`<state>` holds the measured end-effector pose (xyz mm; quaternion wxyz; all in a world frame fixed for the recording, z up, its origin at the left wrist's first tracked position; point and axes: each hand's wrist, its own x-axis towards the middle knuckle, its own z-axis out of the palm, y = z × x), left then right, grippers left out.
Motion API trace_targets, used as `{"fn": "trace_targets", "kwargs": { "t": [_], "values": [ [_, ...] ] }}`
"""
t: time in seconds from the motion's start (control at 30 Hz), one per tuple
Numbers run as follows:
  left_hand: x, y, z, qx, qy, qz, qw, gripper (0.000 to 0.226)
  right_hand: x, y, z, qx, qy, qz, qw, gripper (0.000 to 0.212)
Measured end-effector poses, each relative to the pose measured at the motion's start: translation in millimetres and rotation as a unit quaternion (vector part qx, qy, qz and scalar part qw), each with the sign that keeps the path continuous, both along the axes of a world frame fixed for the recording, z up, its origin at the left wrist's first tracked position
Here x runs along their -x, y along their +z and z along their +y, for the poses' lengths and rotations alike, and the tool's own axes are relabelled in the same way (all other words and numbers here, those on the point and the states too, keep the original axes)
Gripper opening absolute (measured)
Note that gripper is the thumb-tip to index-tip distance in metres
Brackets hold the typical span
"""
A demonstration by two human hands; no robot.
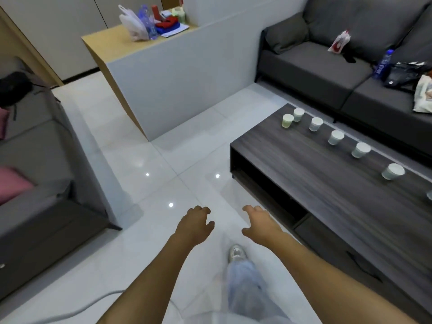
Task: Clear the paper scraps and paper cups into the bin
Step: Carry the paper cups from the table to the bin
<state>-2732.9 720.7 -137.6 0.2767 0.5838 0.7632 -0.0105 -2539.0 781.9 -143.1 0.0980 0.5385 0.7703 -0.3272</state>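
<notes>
Along the table's [304,183] far edge (sofa-side), 6 cups [335,137]

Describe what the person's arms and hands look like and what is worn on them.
Both forearms are bare, with no sleeve in view. The left hand and right hand wear no gloves, and no rings, watch or wristband can be seen. Nothing marks either arm.

paper cups [336,137] in a row on coffee table [304,174] (right), sofa [327,66] behind
</notes>
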Motion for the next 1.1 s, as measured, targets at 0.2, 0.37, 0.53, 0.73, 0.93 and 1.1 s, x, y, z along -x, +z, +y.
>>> {"fn": "trace_targets", "kwargs": {
  "t": [0.2, 0.37, 0.53, 0.73, 0.93, 1.1],
  "values": [
    [29.9, 8.4, 139.6, -0.003, -0.001, 0.0, 1.0, 0.046, 30.4, 7.5, 144.5, 0.01, -0.01, 0.007, 1.0, 0.067],
    [59.1, 10.5, 237.7, 0.003, -0.003, -0.006, 1.0, 0.046, 53.4, 7.1, 236.7, 0.019, -0.024, 0.008, 0.999, 0.069],
    [95.8, -1.1, 334.4, 0.012, -0.028, -0.016, 0.999, 0.045, 86.2, -4.8, 322.7, 0.04, -0.062, 0.017, 0.997, 0.067],
    [164.0, -16.5, 467.4, 0.015, -0.077, -0.018, 0.997, 0.045, 147.5, -21.8, 436.6, 0.054, -0.116, 0.012, 0.992, 0.058],
    [225.4, -18.1, 596.1, 0.02, -0.13, -0.003, 0.991, 0.044, 203.1, -27.1, 534.8, 0.084, -0.184, 0.033, 0.979, 0.064],
    [238.4, -22.2, 686.7, 0.035, -0.172, -0.01, 0.984, 0.044, 214.7, -35.2, 596.5, 0.098, -0.233, 0.036, 0.967, 0.065]
  ]
}}
